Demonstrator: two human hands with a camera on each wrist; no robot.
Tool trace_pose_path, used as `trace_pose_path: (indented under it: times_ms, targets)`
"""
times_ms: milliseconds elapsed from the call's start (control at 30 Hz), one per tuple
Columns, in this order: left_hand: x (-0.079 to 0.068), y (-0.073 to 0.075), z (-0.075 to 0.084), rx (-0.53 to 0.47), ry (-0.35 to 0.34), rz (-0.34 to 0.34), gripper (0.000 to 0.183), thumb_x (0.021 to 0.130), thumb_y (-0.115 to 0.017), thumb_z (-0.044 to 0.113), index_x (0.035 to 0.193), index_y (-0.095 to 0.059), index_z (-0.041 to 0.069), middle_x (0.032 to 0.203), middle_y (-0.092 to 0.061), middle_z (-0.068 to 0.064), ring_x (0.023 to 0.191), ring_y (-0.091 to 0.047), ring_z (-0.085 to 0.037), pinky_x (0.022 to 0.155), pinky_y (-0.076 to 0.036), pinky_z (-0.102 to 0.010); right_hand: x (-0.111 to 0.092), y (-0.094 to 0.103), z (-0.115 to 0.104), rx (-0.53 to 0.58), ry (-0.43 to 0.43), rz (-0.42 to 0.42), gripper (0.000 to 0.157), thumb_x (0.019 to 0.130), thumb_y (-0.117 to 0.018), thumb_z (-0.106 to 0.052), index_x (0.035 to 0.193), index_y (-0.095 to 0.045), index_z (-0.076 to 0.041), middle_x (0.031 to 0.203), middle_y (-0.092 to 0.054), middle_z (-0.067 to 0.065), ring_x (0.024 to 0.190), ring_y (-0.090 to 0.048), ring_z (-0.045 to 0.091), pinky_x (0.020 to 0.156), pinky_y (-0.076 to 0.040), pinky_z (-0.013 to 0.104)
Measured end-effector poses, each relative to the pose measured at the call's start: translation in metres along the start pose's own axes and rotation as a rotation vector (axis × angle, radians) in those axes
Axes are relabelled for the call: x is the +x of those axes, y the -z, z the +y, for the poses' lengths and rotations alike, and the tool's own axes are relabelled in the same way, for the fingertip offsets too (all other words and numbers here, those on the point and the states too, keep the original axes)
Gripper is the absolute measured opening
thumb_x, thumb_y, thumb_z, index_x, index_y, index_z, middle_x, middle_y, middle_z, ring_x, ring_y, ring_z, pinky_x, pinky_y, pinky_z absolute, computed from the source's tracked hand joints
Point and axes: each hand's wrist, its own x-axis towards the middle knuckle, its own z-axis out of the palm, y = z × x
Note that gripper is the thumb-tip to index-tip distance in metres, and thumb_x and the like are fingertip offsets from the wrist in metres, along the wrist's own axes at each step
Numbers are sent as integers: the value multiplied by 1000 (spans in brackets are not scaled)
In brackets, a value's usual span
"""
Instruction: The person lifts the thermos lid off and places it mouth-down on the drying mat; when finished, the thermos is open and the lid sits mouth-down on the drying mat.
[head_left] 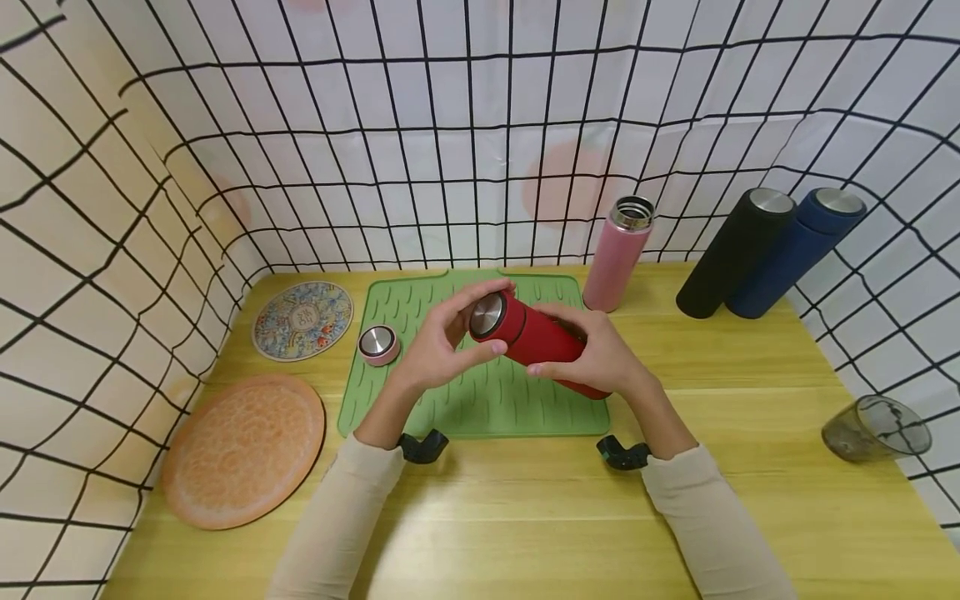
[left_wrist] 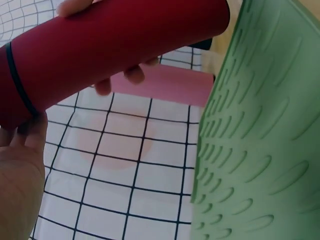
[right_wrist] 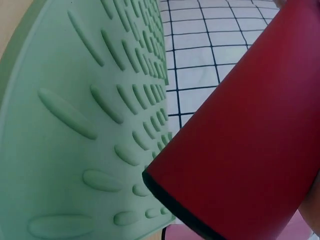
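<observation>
Above the green mat (head_left: 450, 408) a red thermos (head_left: 547, 343) is held tilted, its silver-topped lid (head_left: 489, 315) pointing up and to the left. My left hand (head_left: 450, 337) grips the lid end, thumb on the near side and fingers over the far side. Lower down, my right hand (head_left: 600, 350) holds the body, its fingertips showing beyond the thermos in the left wrist view. The lid is seated on the body, with a dark ring at the seam. A small pink lid (head_left: 378, 345) with a silver top lies on the mat's left part.
A pink thermos (head_left: 618, 254) stands uncapped behind the mat's right corner. Black (head_left: 735, 254) and blue thermoses (head_left: 795, 254) stand at the back right. A grey glass (head_left: 873, 429) is at the far right. A patterned round mat (head_left: 303, 321) and an orange one (head_left: 244, 452) lie at the left.
</observation>
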Motion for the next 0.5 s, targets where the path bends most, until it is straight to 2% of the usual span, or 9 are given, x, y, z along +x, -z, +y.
trace_pose_path:
  times_ms: [100, 167, 333, 500]
  targets:
    - [-2, 2, 0, -3, 9, -5, 67, 91, -74, 0, 153, -47, 5, 152, -50, -18, 133, -55, -29, 104, -55, -35, 0, 0, -1, 2, -3, -25, 71, 78, -91, -20, 142, -61, -26, 118, -71, 0, 104, -65, 22, 83, -60, 40]
    - [-3, 3, -1, 1, 20, 6, 68, 91, -75, -1, 152, -48, 4, 152, -51, -19, 133, -55, -27, 104, -54, -34, 0, -1, -2, -9, 8, -33, 71, 79, -90, -21, 144, -59, -27, 120, -71, 0, 105, -64, 22, 82, -60, 40]
    - [-4, 2, -4, 38, 33, 55, 64, 95, -75, 11, 153, -48, 3, 150, -52, -17, 129, -55, -21, 99, -56, -31, 1, -2, -5, -59, 36, -30, 72, 83, -87, -24, 147, -56, -27, 127, -69, 0, 107, -63, 21, 81, -60, 39]
    - [-4, -2, -2, 87, 32, 136, 63, 95, -76, 19, 152, -51, 7, 147, -56, -18, 124, -59, -22, 95, -58, -31, 2, -7, -7, -74, 67, 2, 73, 84, -87, -24, 148, -55, -29, 130, -68, 0, 107, -65, 20, 81, -61, 39]
